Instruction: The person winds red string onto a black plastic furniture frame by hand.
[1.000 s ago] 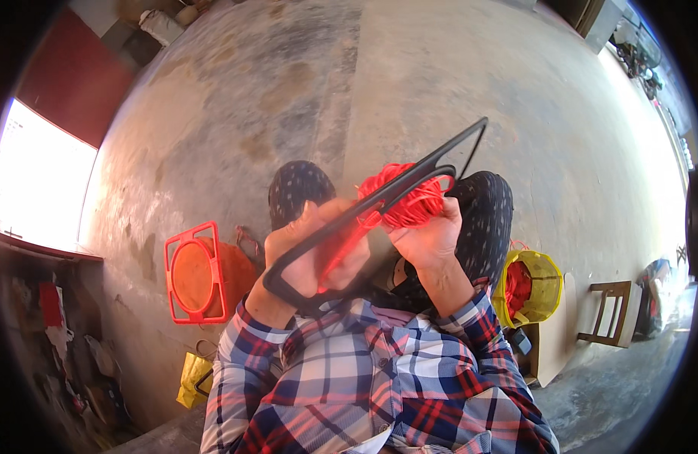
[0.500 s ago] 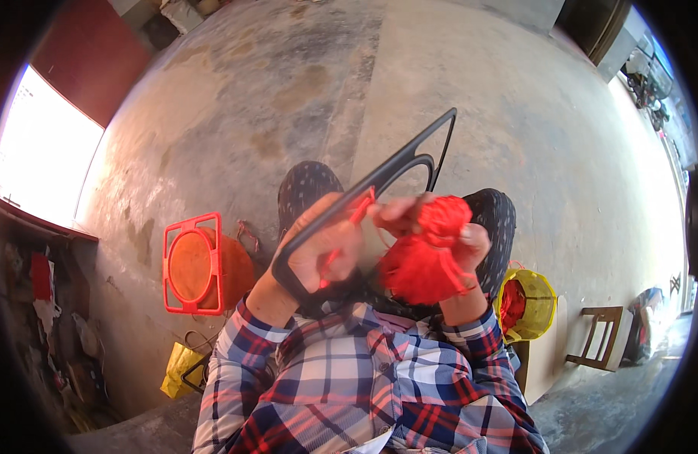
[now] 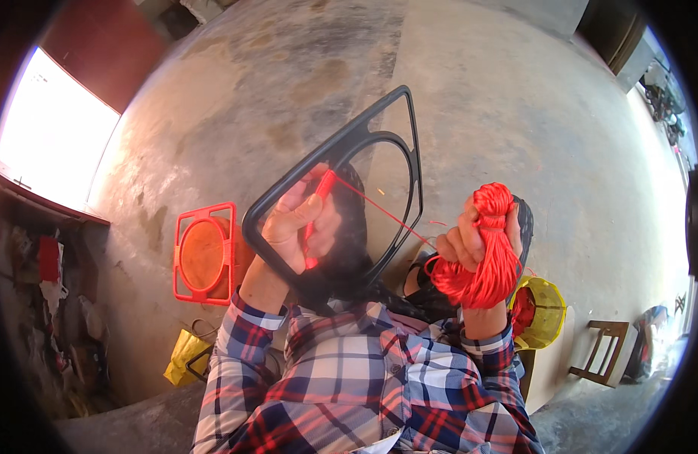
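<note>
A black frame (image 3: 318, 159), rectangular with a round ring inside it, tilts up in front of me. My left hand (image 3: 296, 227) reaches into the frame and is closed round a part wrapped in red cord (image 3: 324, 186). From that wrapping a thin strand runs taut, down and across the ring, to my right hand (image 3: 464, 238). My right hand is closed on a thick looped bundle of red cord (image 3: 481, 276), tied near its top and hanging fuller below. The palm-side fingers are partly hidden behind the bundle.
On the left, a red frame (image 3: 232, 261) of similar shape leans on a round orange seat (image 3: 203, 256). A yellow bag (image 3: 181, 362) lies below it. By my right arm stands a yellow container (image 3: 549, 318) with red material inside, and beyond it a wooden stool (image 3: 617, 352).
My hands have moved apart, the right going rightward with the cord bundle. The strand between them is drawn straight. The black frame has turned, showing its ring more fully.
</note>
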Tool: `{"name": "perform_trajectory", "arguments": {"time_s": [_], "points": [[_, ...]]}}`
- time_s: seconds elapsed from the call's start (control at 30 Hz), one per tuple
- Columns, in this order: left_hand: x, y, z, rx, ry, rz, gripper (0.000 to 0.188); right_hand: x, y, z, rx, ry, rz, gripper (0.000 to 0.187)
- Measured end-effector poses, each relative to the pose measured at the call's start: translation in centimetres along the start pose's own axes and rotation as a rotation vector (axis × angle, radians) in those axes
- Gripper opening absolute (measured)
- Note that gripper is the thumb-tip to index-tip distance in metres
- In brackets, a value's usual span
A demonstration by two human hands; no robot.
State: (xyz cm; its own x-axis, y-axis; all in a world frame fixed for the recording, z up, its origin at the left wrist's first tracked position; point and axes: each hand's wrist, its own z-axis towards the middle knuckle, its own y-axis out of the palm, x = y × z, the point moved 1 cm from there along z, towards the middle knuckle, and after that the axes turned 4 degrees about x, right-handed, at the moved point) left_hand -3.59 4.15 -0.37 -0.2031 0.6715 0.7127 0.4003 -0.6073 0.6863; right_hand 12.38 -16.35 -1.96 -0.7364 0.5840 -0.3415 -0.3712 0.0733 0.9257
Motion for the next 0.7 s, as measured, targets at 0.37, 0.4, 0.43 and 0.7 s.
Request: {"name": "perform_trajectory", "arguments": {"time_s": [0.37,0.4,0.43,0.7], "points": [[-0.1,-1.1,-0.8,-0.067,0.067,0.035,0.039,-0.4,-4.3,1.7,0.376,0.016,-0.149,0.036],[-0.1,-1.1,-0.9,-0.055,0.050,0.009,0.040,0.0,-3.7,1.5,0.577,-0.001,-0.188,0.037],[-0.1,-1.1,-0.8,-0.060,0.047,0.013,0.040,0.4,-3.5,1.8,0.411,0.049,-0.115,0.035],[-2.0,4.0,-0.5,-0.046,-0.053,-0.230,0.060,1.2,5.7,2.0,-0.226,0.177,-1.022,0.052]]}}
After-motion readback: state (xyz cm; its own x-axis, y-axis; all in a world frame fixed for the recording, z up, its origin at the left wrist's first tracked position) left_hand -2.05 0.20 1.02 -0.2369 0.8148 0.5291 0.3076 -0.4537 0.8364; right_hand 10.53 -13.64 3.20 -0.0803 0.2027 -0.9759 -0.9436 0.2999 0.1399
